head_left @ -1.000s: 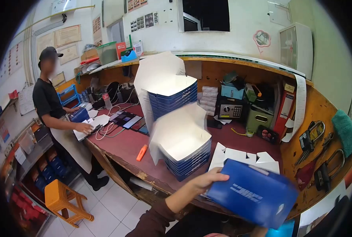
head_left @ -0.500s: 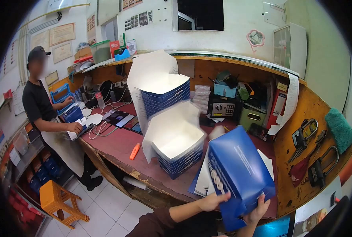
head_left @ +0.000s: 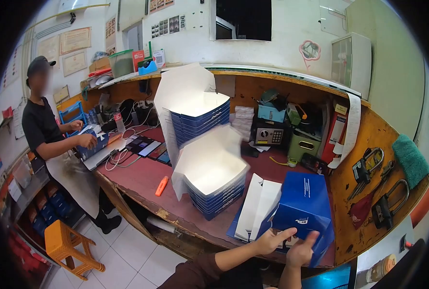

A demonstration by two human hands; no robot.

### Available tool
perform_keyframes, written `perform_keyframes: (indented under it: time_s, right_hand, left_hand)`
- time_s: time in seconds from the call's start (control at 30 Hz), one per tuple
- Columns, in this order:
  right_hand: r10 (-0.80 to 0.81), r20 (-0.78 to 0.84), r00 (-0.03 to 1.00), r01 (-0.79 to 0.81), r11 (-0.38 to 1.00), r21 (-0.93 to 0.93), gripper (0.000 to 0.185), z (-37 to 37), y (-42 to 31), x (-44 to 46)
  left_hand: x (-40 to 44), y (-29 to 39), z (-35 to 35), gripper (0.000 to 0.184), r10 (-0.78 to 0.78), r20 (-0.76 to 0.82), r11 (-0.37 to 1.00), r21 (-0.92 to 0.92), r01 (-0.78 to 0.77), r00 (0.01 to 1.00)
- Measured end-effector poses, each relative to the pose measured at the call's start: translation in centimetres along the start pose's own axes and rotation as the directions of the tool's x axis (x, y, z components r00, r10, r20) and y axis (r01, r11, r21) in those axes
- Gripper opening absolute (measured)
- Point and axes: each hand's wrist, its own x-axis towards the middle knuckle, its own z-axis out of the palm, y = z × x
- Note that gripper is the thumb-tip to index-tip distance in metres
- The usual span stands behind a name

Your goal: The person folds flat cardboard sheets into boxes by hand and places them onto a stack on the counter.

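Note:
A blue cardboard box (head_left: 303,200) stands at the table's near right, one flat side facing up and a flap toward me. My left hand (head_left: 272,240) grips its near edge, fingers partly hidden behind the cardboard. Close beside it, my right hand (head_left: 302,250) holds the same near edge with the thumb up. White-and-blue flat cardboard sheets (head_left: 253,204) lie under and left of the box. Left of these stands a stack of nested open boxes (head_left: 217,197), white inside and blue outside. A taller stack of the same boxes (head_left: 200,120) rises behind it.
An orange marker (head_left: 162,186) lies on the red tabletop (head_left: 137,185). A safe (head_left: 270,134) and a green tin (head_left: 303,147) stand at the back. Padlocks (head_left: 385,207) hang on the right panel. Far left, another person (head_left: 46,130) handles a blue box; an orange stool (head_left: 70,245) stands below.
The blue box has turned and come down to the right, onto the table. Both my hands have shifted with it, now closer together. The other person's hands have moved over their box.

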Motion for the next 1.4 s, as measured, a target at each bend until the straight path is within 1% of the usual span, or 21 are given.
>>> perform_keyframes:
  time_s: [0.07, 0.13, 0.2, 0.27, 0.33, 0.4, 0.43, 0.53, 0.67, 0.7, 0.73, 0.8, 0.9, 1.0, 1.07, 1.13, 1.17, 1.27, 1.33, 1.37, 1.4]
  right_hand:
    - [-0.075, -0.109, 0.991, 0.085, 0.992, 0.098, 0.032, 0.5, 0.1, 0.3]
    - [-0.121, -0.195, 0.973, 0.153, 0.975, 0.161, 0.027, -0.1, -1.7, 0.3]
    - [-0.090, -0.042, 0.995, 0.094, 0.992, 0.089, 0.024, -1.1, -4.0, 1.5]
    - [0.310, 0.476, 0.823, -0.480, 0.828, 0.291, 0.024, -2.8, -5.4, 3.2]
    - [0.365, 0.457, 0.811, -0.521, 0.806, 0.281, 0.026, -1.6, -5.4, 2.8]
    - [0.145, 0.173, 0.974, -0.135, 0.988, -0.069, 0.026, -0.3, -4.4, 2.3]
    - [0.014, 0.181, 0.983, 0.018, 0.984, -0.175, 0.025, -0.1, -3.4, 2.1]
    - [-0.118, 0.101, 0.988, 0.136, 0.972, -0.192, 0.023, 0.5, -2.6, 1.9]
    - [-0.074, 0.086, 0.994, 0.080, 0.994, -0.079, 0.024, -0.9, -2.2, 1.8]
    - [-0.087, 0.119, 0.989, 0.098, 0.992, -0.085, 0.026, -1.3, -1.8, 1.6]
    - [-0.161, -0.002, 0.987, 0.159, 0.975, -0.155, 0.026, -0.6, -1.4, 1.1]
    - [-0.351, -0.140, 0.926, 0.259, 0.858, -0.444, 0.015, 0.2, -0.1, -0.2]
    - [-0.213, -0.209, 0.954, 0.205, 0.977, -0.062, 0.009, 2.7, 2.5, -0.6]
    - [0.358, -0.005, 0.934, -0.316, 0.830, 0.460, 0.016, 3.5, 0.9, -0.4]
    - [0.344, 0.056, 0.937, -0.332, 0.831, 0.445, 0.013, 3.2, 0.7, 0.2]
    - [0.335, 0.103, 0.937, -0.345, 0.835, 0.428, 0.011, 2.9, 0.7, 0.6]
    - [0.304, 0.059, 0.951, -0.302, 0.870, 0.390, 0.015, 2.9, 0.7, 0.9]
    - [0.193, -0.028, 0.981, -0.180, 0.952, 0.246, 0.022, 1.9, 1.6, 1.3]
    - [0.111, -0.055, 0.992, -0.103, 0.985, 0.139, 0.024, 2.6, 1.6, 1.6]
    - [0.025, -0.103, 0.994, -0.013, 0.994, 0.111, 0.027, 3.3, 1.5, 1.5]
    - [-0.062, -0.149, 0.987, 0.074, 0.994, 0.077, 0.030, 3.8, 1.3, 1.5]
  left_hand:
    - [0.1, 0.3, -0.6, 0.040, -0.112, -0.045, 0.993, -0.052, 0.110, 0.993]
    - [0.3, 0.3, -1.9, 0.039, 0.317, -0.046, 0.916, 0.275, -0.293, 0.947]
    - [0.2, 1.6, -3.4, 0.042, 0.266, -0.054, 0.906, 0.355, -0.230, 0.963]
    - [0.7, 3.8, -4.2, 0.046, 0.315, 0.151, 0.439, 0.852, -0.285, 0.937]
    - [0.3, 3.9, -4.6, 0.050, 0.224, 0.109, 0.473, 0.857, -0.206, 0.968]
    - [0.3, 3.7, -4.4, 0.058, 0.479, 0.135, 0.434, 0.823, -0.367, 0.868]
    - [0.4, 2.9, -4.5, 0.062, 0.468, 0.104, 0.485, 0.800, -0.354, 0.878]
    - [0.4, 2.9, -3.8, 0.054, 0.512, -0.036, 0.674, 0.636, -0.375, 0.858]
    - [0.2, 3.0, -5.4, 0.043, 0.513, -0.031, 0.571, 0.758, -0.314, 0.858]
    - [-0.3, 4.1, -5.0, 0.037, 0.459, 0.066, 0.398, 0.876, -0.271, 0.886]
    - [-0.7, 3.2, -5.0, 0.037, 0.433, 0.071, 0.438, 0.855, -0.279, 0.899]
    - [-0.3, 1.0, -5.0, 0.026, 0.348, 0.053, 0.806, 0.493, -0.328, 0.936]
    - [-0.1, -0.1, -1.9, 0.023, 0.402, 0.013, 0.900, 0.182, -0.397, 0.916]
    - [0.2, -0.8, -1.3, 0.020, 0.343, -0.029, 0.908, 0.267, -0.323, 0.939]
    - [0.2, -0.8, -2.1, 0.021, 0.262, -0.071, 0.905, 0.363, -0.220, 0.962]
    - [0.5, 0.2, -2.3, 0.016, 0.037, -0.151, 0.984, 0.179, -0.009, 0.988]
    - [0.9, 0.4, -2.4, 0.015, -0.056, -0.160, 0.976, -0.217, 0.021, 0.985]
    - [1.0, 1.4, -3.5, 0.017, -0.210, -0.046, 0.620, -0.778, 0.097, 0.977]
    - [1.0, 1.1, -4.2, 0.019, -0.239, 0.056, 0.379, -0.914, 0.147, 0.969]
    - [0.5, -0.2, -4.5, 0.019, -0.233, -0.099, 0.767, -0.630, 0.120, 0.967]
    - [0.3, -0.6, -4.2, 0.020, -0.154, -0.236, 0.974, -0.197, 0.108, 0.959]
